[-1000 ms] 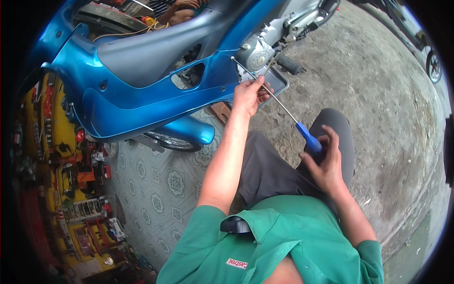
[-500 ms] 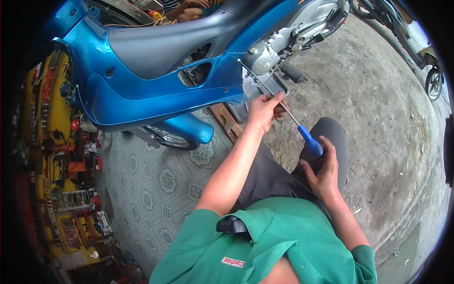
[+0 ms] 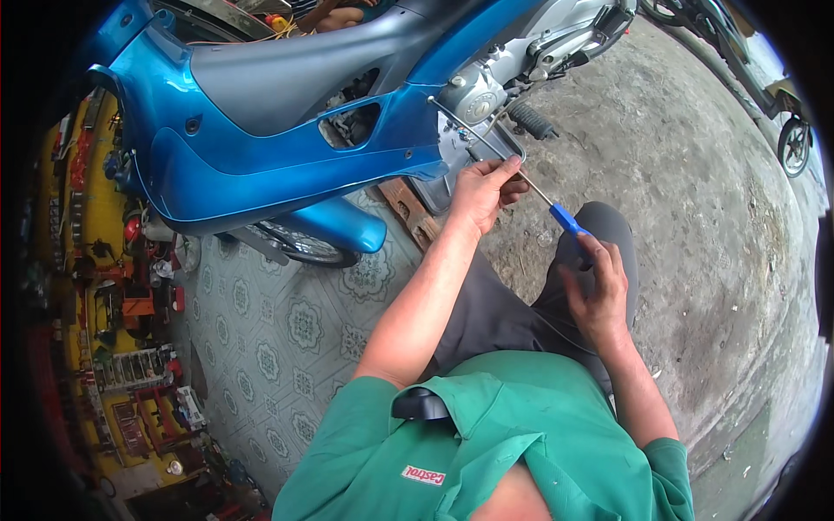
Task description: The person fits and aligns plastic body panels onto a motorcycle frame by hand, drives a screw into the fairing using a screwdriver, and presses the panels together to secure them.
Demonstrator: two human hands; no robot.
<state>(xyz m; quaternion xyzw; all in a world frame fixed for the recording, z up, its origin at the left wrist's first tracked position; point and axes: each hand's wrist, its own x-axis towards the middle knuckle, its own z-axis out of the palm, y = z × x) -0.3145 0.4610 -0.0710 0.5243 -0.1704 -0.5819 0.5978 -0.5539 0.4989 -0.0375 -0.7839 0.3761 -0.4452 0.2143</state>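
Note:
A long screwdriver with a blue handle [image 3: 565, 216] slants up and left to the lower edge of a motorbike's blue side panel [image 3: 382, 156], beside the grey engine cover [image 3: 478, 102]. My left hand [image 3: 482, 198] pinches its thin metal shaft between thumb and fingers, about midway along. At the handle's end is my right hand [image 3: 599, 295], its fingers curled over the blue grip and hiding that end. The thumb stands somewhat off the handle. How the tip sits against the panel is too small to tell.
A metal tray [image 3: 441, 195] lies under the engine, next to a reddish brick [image 3: 408, 213]. The footpeg [image 3: 532, 122] juts out near my left hand. Tools crowd a yellow rack [image 3: 104, 243] at the left. Another person's arm [image 3: 334, 16] shows behind the seat.
My right hand's fingers have come over the handle, covering its end, which showed before. The handle has turned. My left hand keeps its pinch on the shaft.

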